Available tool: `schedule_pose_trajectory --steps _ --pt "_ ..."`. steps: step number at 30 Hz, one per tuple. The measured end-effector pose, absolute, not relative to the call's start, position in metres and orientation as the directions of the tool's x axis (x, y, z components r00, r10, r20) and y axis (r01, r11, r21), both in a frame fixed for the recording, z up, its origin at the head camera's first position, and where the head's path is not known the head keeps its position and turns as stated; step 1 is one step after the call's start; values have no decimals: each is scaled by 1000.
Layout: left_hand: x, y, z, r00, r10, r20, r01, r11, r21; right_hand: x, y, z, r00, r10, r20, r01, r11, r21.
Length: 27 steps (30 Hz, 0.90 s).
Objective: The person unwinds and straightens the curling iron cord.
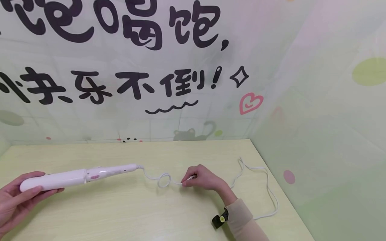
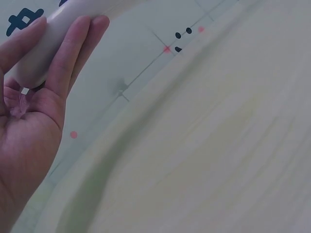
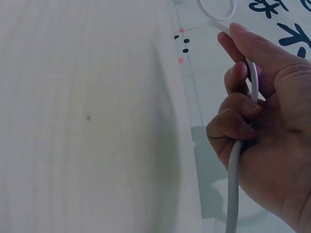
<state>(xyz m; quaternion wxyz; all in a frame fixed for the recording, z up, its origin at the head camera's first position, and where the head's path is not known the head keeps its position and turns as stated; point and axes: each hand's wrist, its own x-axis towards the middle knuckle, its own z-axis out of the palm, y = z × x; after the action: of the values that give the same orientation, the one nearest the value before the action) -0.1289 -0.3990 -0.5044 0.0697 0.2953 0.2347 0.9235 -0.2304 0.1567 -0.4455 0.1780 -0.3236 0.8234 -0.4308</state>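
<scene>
On the left of the head view, my left hand (image 1: 22,197) grips the thick, rounded end of a white hair styling iron (image 1: 64,179). The iron lies nearly level, its slimmer end with a pink button area pointing right. From that end runs a white cord (image 1: 150,177) with one small loop in it. My right hand (image 1: 203,179) pinches the cord between thumb and index finger, just right of the loop. In the right wrist view, the other fingers curl round the cord (image 3: 233,179) as it crosses the palm. The left wrist view shows fingers and thumb around the iron's end (image 2: 58,39).
The rest of the cord (image 1: 277,201) trails in a wide bend over the right side of the light wooden table (image 1: 120,214). A wall (image 1: 126,124) with dark lettering stands behind, and another wall (image 1: 337,160) borders the right. A black band (image 1: 220,219) is on the right wrist.
</scene>
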Motion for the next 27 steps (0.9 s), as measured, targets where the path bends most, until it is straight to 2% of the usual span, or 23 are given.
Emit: schedule_pose_trajectory --steps 7,13,17,21,24,27 --pt "-134 -410 -511 -774 265 574 -11 -913 407 -233 178 -438 -794 -605 57 -352 382 -855" --pt "-133 -434 -520 -847 237 476 -64 -934 350 -237 196 -436 -861 -503 81 -282 337 -898" --pt "-136 -453 -531 -859 234 455 -77 -939 336 -241 202 -437 -895 -438 85 -259 355 -899" --pt "-140 -474 -548 -885 185 428 3 -916 402 -244 202 -441 -910 -410 56 -231 391 -891" --pt "-142 -492 -560 -937 124 328 55 -872 487 -246 198 -444 -915 -401 42 -223 417 -881" --pt "-146 -507 -572 -962 47 270 111 -834 540 -248 192 -447 -906 -421 49 -249 434 -866"
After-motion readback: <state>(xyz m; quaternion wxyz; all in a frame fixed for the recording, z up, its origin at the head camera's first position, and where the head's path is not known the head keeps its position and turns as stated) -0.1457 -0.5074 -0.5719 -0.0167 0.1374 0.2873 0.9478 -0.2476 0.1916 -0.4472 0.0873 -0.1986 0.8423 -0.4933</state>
